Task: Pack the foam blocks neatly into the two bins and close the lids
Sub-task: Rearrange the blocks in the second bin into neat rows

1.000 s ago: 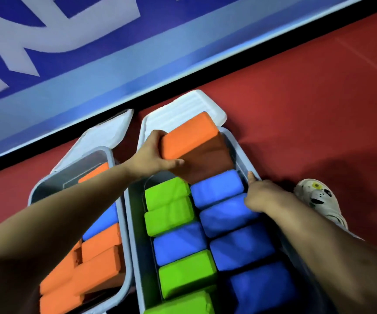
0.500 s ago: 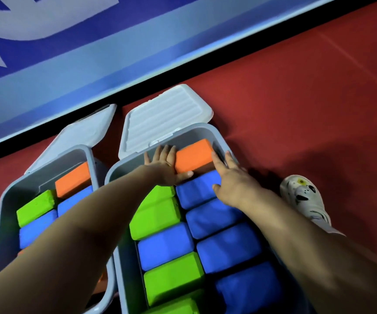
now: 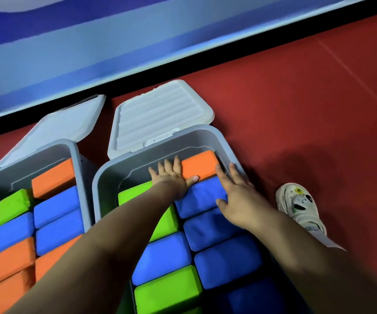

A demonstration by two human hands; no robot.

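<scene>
Head view, looking down at two grey plastic bins side by side on a red floor [image 3: 296, 98]. The right bin [image 3: 226, 141] sits at the centre of the frame; its white ribbed lid [image 3: 162, 114] is flipped open at 12 o'clock. The left bin [image 3: 75, 159] lies at 9 o'clock, and its own lid [image 3: 65, 123] is open behind it too. Both bins hold rows of orange, blue and green foam blocks lying flat. In the right bin's far right corner sits an orange foam block [image 3: 200, 165], touching the blue block [image 3: 202, 196] just below it. The left hand [image 3: 170, 177] lies flat with straight, spread fingers beside the orange block's left edge, thumb resting across its near edge. The right hand [image 3: 239, 198] is also flat and spread, fingertips at the orange block's right end by the bin wall, palm over the blue blocks. Neither hand grips anything. At 3 o'clock a white shoe [image 3: 301, 207] stands on the floor beside the right bin. A blue and white panel [image 3: 92, 41] runs across the top
</scene>
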